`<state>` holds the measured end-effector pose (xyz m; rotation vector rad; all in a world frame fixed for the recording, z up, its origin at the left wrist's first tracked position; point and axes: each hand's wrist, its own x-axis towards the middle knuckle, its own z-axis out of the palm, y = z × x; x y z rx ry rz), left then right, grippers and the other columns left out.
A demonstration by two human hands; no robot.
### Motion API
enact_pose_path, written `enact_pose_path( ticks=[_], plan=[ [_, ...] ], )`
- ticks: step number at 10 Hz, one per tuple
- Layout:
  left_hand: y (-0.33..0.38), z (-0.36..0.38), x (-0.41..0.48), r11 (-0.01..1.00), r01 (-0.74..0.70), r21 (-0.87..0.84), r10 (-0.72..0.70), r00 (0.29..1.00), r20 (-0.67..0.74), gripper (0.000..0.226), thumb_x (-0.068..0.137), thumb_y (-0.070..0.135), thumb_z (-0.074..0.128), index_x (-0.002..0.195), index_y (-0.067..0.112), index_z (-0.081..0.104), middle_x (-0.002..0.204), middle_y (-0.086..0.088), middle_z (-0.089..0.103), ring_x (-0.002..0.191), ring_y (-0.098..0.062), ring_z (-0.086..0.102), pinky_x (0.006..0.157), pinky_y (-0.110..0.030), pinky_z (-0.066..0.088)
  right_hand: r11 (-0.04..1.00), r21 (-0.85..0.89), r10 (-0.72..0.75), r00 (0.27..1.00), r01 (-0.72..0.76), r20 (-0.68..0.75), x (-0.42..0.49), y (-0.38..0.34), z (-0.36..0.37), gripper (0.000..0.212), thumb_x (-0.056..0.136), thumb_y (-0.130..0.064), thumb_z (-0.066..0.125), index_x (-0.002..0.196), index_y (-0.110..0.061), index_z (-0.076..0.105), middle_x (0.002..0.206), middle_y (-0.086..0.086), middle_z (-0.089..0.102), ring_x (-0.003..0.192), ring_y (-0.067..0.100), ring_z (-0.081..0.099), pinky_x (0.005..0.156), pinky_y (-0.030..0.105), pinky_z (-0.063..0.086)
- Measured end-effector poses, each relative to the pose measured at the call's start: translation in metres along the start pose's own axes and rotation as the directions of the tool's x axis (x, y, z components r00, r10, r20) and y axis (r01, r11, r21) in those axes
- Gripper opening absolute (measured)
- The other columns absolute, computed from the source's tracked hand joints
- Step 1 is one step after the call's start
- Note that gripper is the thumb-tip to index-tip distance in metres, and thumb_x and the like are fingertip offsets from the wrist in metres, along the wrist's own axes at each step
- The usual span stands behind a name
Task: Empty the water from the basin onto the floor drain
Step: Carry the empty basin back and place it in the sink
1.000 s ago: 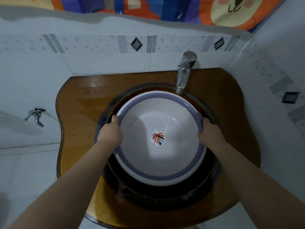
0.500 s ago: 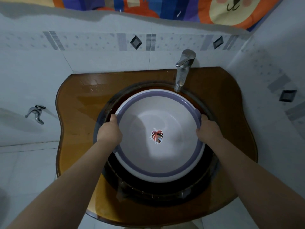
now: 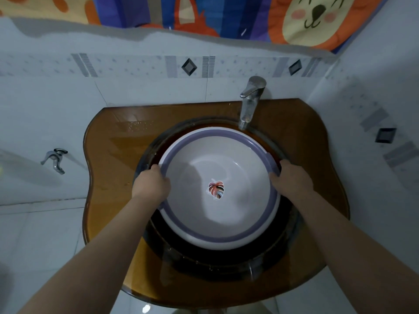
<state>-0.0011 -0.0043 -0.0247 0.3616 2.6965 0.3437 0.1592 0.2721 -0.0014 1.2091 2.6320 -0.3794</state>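
A round white basin [image 3: 229, 223] with a purple rim and a leaf sticker on its bottom sits inside the dark glass sink bowl [image 3: 215, 261]. Clear water lies in it, barely visible. My left hand [image 3: 151, 185] grips the basin's left rim, thumb over the edge. My right hand [image 3: 291, 181] grips the right rim the same way. The floor drain is out of view.
The amber glass countertop [image 3: 108, 177] surrounds the sink. A chrome faucet [image 3: 249, 103] hangs over the basin's far edge. A small wall tap [image 3: 54, 159] sticks out at the left. White floor tiles [image 3: 34, 241] lie to the left. A colourful curtain [image 3: 226, 14] hangs above.
Both hands keep their grip on the rim. The basin has shifted slightly away from me within the sink, and the water's reflection has moved a little.
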Motion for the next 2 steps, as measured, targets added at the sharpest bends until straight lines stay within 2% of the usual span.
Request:
enact_pose_path(
  ticks=[1, 2],
  plan=[
    [-0.001, -0.003, -0.007, 0.998, -0.039, 0.047, 0.045, 0.99, -0.135, 0.025, 0.095, 0.023, 0.04, 0.111, 0.006, 0.048, 0.083, -0.009, 0.052, 0.057, -0.018, 0.046, 0.039, -0.026, 0.03, 0.99, 0.138, 0.01, 0.981, 0.017, -0.193, -0.001, -0.003, -0.006, 0.047, 0.092, -0.046, 0.039, 0.124, -0.012, 0.047, 0.11, 0.011, 0.061, 0.098, 0.028, 0.057, 0.071, 0.028, 0.037],
    [-0.001, 0.0, -0.015, 0.991, -0.131, 0.003, 0.126, 0.949, -0.287, 0.025, 0.095, 0.022, 0.04, 0.111, 0.007, 0.052, 0.1, -0.014, 0.058, 0.068, -0.022, 0.046, 0.045, -0.027, 0.032, 0.926, 0.379, 0.077, 0.976, 0.006, -0.204, 0.0, -0.014, 0.001, 0.027, 0.091, -0.04, 0.044, 0.098, -0.018, 0.059, 0.095, 0.004, 0.066, 0.08, 0.018, 0.058, 0.06, 0.023, 0.038]
  ],
)
